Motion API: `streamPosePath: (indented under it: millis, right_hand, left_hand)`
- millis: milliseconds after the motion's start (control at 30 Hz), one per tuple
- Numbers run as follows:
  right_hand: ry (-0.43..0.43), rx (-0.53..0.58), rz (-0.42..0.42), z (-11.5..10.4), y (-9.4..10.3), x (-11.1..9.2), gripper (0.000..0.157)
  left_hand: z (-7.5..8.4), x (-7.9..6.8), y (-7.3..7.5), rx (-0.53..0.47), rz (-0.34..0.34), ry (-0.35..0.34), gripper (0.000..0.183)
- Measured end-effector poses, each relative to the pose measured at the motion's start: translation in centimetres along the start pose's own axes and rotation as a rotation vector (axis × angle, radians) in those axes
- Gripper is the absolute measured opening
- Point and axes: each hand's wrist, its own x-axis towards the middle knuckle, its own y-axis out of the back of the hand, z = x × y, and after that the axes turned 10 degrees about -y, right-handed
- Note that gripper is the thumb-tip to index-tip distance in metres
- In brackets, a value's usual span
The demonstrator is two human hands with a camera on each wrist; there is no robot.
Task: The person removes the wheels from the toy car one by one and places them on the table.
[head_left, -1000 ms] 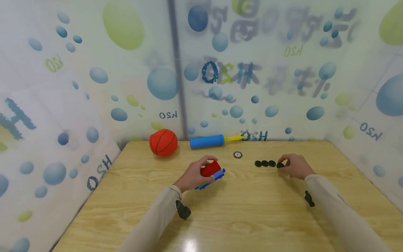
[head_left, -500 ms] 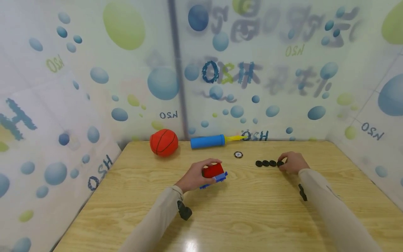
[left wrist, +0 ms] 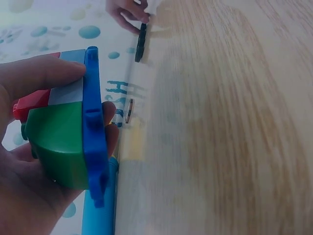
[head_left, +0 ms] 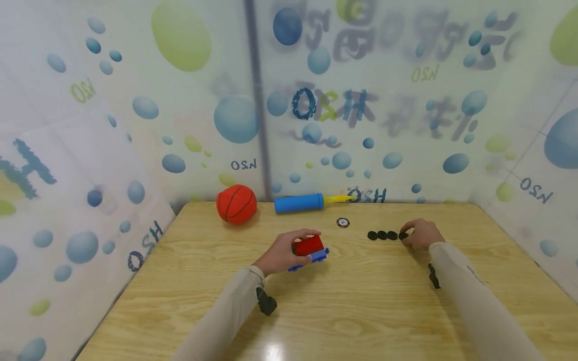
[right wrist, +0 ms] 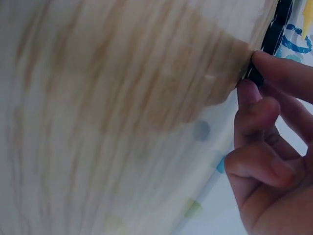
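Observation:
My left hand [head_left: 281, 253] grips a toy vehicle of red, green and grey blocks on a blue base [left wrist: 95, 132], above the left-middle of the table. The thumb lies on the grey block and fingertips show beyond the blue base. Farther right, several flat black discs [head_left: 382, 235] lie side by side in a row. At the row's right end, my right hand [head_left: 423, 234] pinches the last disc [right wrist: 254, 76] between thumb and forefinger, close against its neighbour. The fingers hide part of that disc. In the right wrist view, the other fingers are curled.
A red toy basketball [head_left: 237, 204] sits at the back left of the wooden table [head_left: 352, 301]. Beside it lies a blue hand pump [head_left: 299, 203] with a yellow nozzle. A poker chip [head_left: 343, 222] lies between pump and discs. Patterned walls [head_left: 203, 100] border the table.
The last disc, tilted at first in my right fingers, now lies flatter and in line with the row. My left hand has shifted slightly right and turned the toy vehicle a little.

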Motion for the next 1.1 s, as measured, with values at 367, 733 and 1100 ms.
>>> streamPosePath:
  millis: [367, 733, 1100]
  right_hand:
    - [-0.021, 0.058, -0.045, -0.4, 0.3, -0.2, 0.051]
    - [0.149, 0.077, 0.039, -2.9, 1.6, -1.7, 0.043]
    - [0.359, 0.257, -0.054, -10.3, 0.1, -4.9, 0.039]
  left_hand:
    - [0.2, 0.2, 0.0, -0.011, -0.016, -0.008, 0.061]
    - [0.2, 0.4, 0.1, -0.016, -0.001, -0.014, 0.066]
    - [-0.2, 0.7, -0.1, -0.018, 0.008, -0.036, 0.067]
